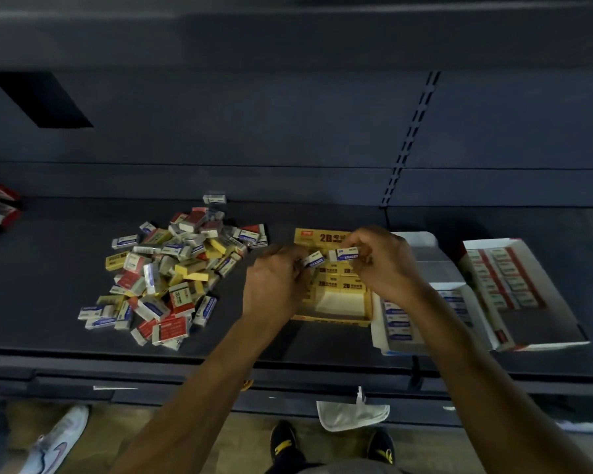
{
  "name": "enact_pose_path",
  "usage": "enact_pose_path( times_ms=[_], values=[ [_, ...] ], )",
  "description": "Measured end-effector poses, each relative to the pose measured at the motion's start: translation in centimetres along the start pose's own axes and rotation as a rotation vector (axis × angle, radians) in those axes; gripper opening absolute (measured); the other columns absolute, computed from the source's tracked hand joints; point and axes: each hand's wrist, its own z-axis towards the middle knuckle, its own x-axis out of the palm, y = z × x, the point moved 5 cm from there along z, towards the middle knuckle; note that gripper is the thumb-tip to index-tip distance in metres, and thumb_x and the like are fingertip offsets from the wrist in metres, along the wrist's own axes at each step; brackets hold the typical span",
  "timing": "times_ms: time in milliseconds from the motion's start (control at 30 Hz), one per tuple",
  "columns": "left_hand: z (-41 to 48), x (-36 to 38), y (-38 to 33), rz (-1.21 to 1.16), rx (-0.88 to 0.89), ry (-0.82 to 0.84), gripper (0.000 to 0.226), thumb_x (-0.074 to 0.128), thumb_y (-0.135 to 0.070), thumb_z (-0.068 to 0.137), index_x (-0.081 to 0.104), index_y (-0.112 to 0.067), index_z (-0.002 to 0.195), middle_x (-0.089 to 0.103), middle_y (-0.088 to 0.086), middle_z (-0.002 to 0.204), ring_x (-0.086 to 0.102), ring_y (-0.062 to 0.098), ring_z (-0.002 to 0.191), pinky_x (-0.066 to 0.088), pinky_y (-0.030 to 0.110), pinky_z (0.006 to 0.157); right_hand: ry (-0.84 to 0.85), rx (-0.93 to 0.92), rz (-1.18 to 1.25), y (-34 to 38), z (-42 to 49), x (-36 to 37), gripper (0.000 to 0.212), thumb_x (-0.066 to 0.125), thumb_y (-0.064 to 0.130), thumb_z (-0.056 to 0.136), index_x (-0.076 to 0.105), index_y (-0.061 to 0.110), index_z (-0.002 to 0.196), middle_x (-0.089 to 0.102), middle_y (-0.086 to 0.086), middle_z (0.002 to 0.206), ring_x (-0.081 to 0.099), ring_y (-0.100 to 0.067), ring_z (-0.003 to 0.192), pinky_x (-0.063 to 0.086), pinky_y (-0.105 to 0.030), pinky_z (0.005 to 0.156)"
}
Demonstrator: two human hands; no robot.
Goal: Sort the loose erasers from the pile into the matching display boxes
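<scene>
Yellow display box [332,321]: "2B" in dark print on its raised back flap; the characters beside it are too blurred to read. Inside the box, yellow erasers [336,285] each show "2B". Over the box, white-blue eraser [344,253] pinched by right hand [384,265] reads "ERASER". Second white-blue eraser [313,260], in left hand [274,282], also reads "ERASER". Left of the box, pile [172,265]: one red-white eraser [180,295] shows "2B" sideways. Other print is illegible.
</scene>
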Motion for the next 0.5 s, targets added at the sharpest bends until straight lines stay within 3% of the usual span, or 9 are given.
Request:
enact_pose_path(
  times_ms=[200,300,500],
  values=[
    [-0.8,1.1,-4.0,-0.069,0.077,0.072,0.018,0.071,-0.023,0.080,0.068,-0.020,0.097,0.065,0.002,0.094,0.064,0.016,0.079,0.055,0.035,0.069,-0.010,0.063,0.027,-2.6,-3.5,-2.5,0.024,0.065,0.003,0.082,0.065,0.016,0.103,0.062,0.005,0.091,0.055,-0.003,0.075,0.037,-0.001,0.058],
    [-1.1,2.1,-5.8,-0.065,0.107,0.105,0.019,0.070,-0.023,0.081,0.068,-0.020,0.100,0.064,0.002,0.097,0.064,0.016,0.079,0.051,0.026,0.070,0.017,0.098,0.032,-3.7,-5.1,-3.3,0.020,0.064,0.006,0.084,0.064,0.016,0.101,0.060,0.007,0.089,0.054,-0.001,0.077,0.039,0.000,0.059],
    [-1.6,3.9,-8.7,-0.090,0.176,0.169,0.022,0.072,-0.019,0.079,0.069,-0.018,0.100,0.064,0.003,0.096,0.061,0.016,0.075,0.045,0.021,0.067,0.022,0.108,0.094,-6.5,-7.4,-4.7,0.017,0.067,0.009,0.082,0.060,0.015,0.097,0.063,0.005,0.094,0.065,-0.011,0.083,0.053,-0.021,0.070]
  ],
)
